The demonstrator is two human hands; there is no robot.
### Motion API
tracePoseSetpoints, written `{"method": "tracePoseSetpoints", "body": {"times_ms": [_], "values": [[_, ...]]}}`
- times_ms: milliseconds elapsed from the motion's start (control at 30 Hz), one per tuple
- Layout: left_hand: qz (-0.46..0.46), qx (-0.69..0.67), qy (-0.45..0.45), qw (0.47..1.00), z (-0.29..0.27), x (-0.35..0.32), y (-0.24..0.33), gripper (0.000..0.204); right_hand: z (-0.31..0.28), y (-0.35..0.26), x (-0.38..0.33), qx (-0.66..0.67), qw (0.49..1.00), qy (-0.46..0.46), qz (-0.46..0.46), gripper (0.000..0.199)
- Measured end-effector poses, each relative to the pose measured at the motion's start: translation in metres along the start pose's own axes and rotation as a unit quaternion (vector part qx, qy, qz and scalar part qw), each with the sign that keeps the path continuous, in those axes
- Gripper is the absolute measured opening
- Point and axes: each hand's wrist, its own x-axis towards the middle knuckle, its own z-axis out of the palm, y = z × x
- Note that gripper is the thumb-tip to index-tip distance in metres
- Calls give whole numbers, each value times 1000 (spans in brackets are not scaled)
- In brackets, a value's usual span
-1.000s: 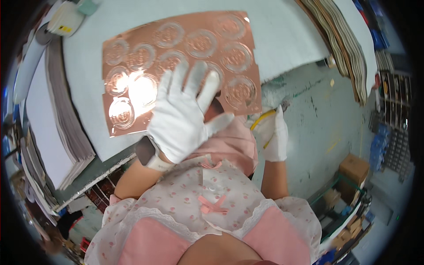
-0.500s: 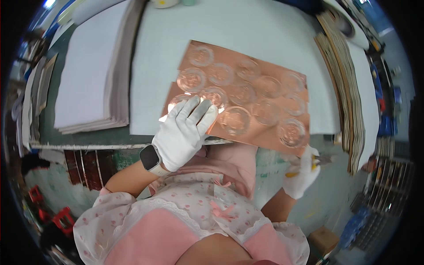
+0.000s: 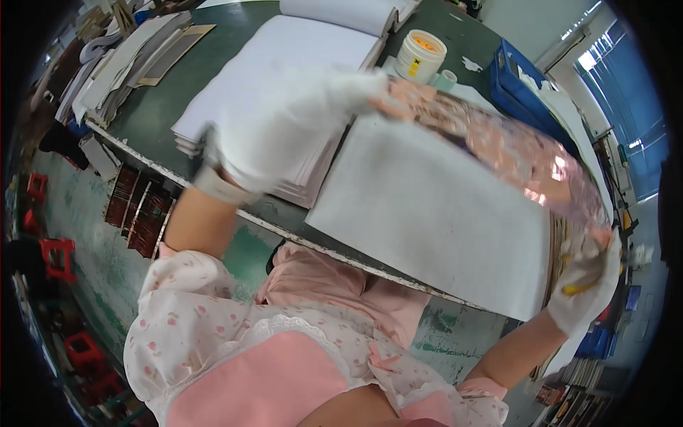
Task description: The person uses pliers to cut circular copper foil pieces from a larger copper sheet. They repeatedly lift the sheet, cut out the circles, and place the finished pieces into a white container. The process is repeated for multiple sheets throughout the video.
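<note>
The green, patchy floor point(image 3: 99, 228) of the room is under everything, down below the left hand point(image 3: 284, 128) and off to its left side. The big dark green surface point(image 3: 149, 114) is next, running past the left hand on both sides, with a chipped edge. A wide white sheet point(image 3: 427, 206) lies on it, between the left hand and the right hand point(image 3: 589, 274). A fat pile of white paper point(image 3: 306, 50) sits behind and under the left hand. A shiny copper-coloured sheet point(image 3: 512, 146) goes from one hand to the other, above the wide white sheet; both hands wear white gloves and grip it, one at each end. A blue bin point(image 3: 509, 82) stands past the middle of the shiny sheet, away from the hands. A red stool point(image 3: 58, 257) is on the floor, far left of the left hand. A white tub point(image 3: 420, 60) sits just beyond the left fingertips. A bit of yellow point(image 3: 575, 290) shows at the right hand, too blurry to name.
</note>
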Motion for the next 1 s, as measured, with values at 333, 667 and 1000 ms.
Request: {"method": "tracePoseSetpoints", "body": {"times_ms": [333,667,1000], "values": [[75,349,-190,915,-165,126,26,31,122,4,57,137,937,-182,264,20],[120,531,-292,786,-155,182,-60,28,207,82,-19,259,739,-331,526,25],[-119,632,-420,641,-178,82,-160,41,157,140,-19,39,752,-312,579,25]]}}
